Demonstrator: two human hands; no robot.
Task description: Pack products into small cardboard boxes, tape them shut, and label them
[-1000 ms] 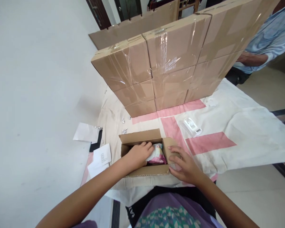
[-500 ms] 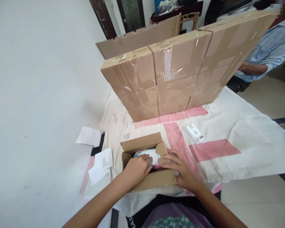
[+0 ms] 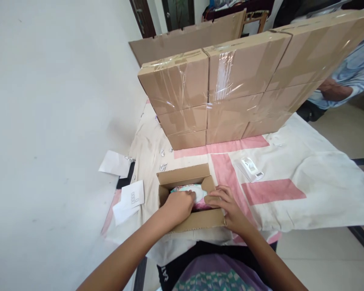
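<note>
In front of me an open cardboard box (image 3: pixel 185 174) rests on the cloth-covered table with its flaps up. Inside lies a soft-looking packet (image 3: pixel 202 204) in white, teal and pink; its kind is unclear. My left hand (image 3: pixel 179 207) reaches into the box and presses on the packet with curled fingers; whether they pinch anything is hidden. With its fingers over the right end flap, my right hand (image 3: pixel 227 206) grips the box at that side. A white tape dispenser (image 3: pixel 250 169) sits on the cloth to the right, apart from both hands.
Taped cardboard boxes (image 3: pixel 230 85) form a wall across the table's back. White papers (image 3: pixel 133 196) and a black object (image 3: pixel 126 178) lie left, beside the wall. Crumpled silvery bits (image 3: pixel 163 166) lie behind the box. A person's arm (image 3: pixel 335 89) shows beyond the boxes.
My left hand's fingers, spread over the packet before, are now curled up on it. My right hand stays at the box's right end. The whole view has shifted slightly.
</note>
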